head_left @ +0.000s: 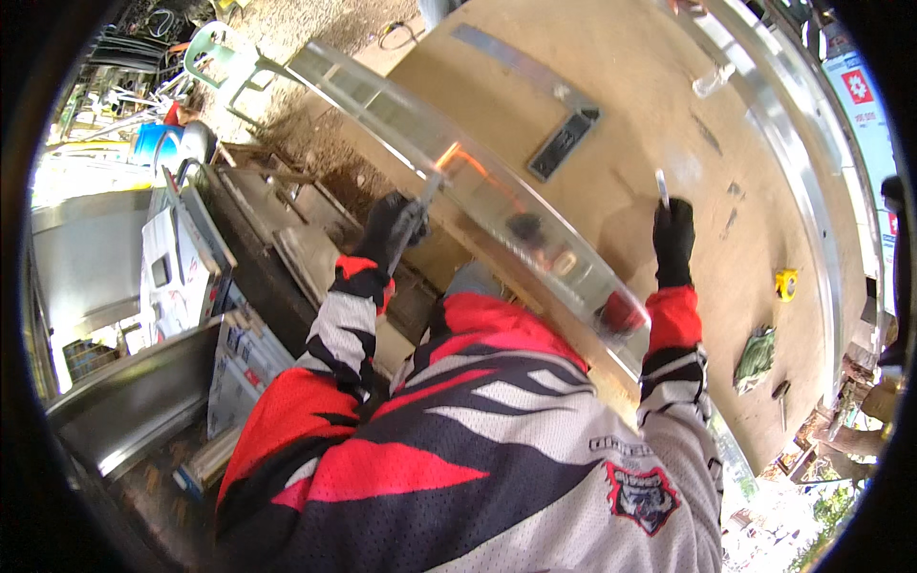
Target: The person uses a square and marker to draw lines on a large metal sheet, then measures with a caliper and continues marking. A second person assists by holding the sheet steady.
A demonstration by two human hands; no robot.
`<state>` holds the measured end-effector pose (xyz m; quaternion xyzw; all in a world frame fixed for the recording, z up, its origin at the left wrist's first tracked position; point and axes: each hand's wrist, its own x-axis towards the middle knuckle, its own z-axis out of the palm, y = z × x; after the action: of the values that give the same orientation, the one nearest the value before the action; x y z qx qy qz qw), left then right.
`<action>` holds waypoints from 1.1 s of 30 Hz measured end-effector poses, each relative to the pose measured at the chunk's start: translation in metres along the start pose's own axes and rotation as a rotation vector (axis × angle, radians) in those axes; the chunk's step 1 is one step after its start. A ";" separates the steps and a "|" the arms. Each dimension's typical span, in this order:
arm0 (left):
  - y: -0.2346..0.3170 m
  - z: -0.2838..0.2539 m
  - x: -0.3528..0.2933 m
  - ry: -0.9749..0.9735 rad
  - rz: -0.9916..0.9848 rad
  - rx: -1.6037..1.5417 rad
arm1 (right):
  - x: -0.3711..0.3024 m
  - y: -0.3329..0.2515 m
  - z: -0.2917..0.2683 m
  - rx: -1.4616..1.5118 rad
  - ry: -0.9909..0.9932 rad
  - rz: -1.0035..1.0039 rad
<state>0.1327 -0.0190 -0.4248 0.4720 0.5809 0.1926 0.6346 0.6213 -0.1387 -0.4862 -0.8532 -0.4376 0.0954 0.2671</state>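
Observation:
A long shiny sheet-metal channel (535,210) lies slantwise along the near edge of the brown tabletop (630,105), with reflections across its face. My left hand (390,227), in a black glove, is closed around a slim grey metal tool whose exact kind I cannot make out. The tool's upper end (432,186) meets the channel's near edge, by a bright orange streak. Over the tabletop, past the channel's other side, my right hand (674,234), also black-gloved, grips a short whitish stick, perhaps a marker (662,186), pointing away from me.
A metal square (564,143) with a dark stock lies beyond the channel. To the right are a yellow tape measure (785,285), a green patterned cloth (757,358) and a small hammer-like tool (782,401). A pale green chair (218,62) stands far left; metal sheets (143,401) lean nearer.

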 end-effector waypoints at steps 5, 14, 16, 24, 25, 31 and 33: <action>0.004 -0.005 0.031 -0.064 0.006 -0.009 | -0.010 -0.004 0.001 -0.051 0.022 0.017; 0.007 -0.003 0.043 -0.146 -0.062 -0.080 | -0.006 -0.033 -0.004 0.646 -0.022 0.452; 0.011 -0.001 0.046 -0.167 -0.053 -0.062 | -0.004 -0.049 0.004 0.527 0.034 0.438; 0.011 0.013 0.054 -0.074 -0.087 -0.027 | -0.017 -0.069 0.008 0.278 -0.016 0.365; 0.010 0.014 0.055 -0.068 -0.126 -0.028 | -0.019 -0.067 0.005 0.357 -0.016 0.390; 0.022 0.016 0.058 -0.035 -0.166 -0.046 | -0.033 -0.069 0.001 0.005 -0.017 0.413; 0.031 0.019 0.060 -0.012 -0.209 -0.040 | -0.034 -0.072 0.005 -0.098 0.017 0.284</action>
<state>0.1746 0.0362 -0.4349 0.3974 0.6190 0.1340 0.6640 0.5492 -0.1301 -0.4541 -0.9194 -0.3144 0.1032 0.2126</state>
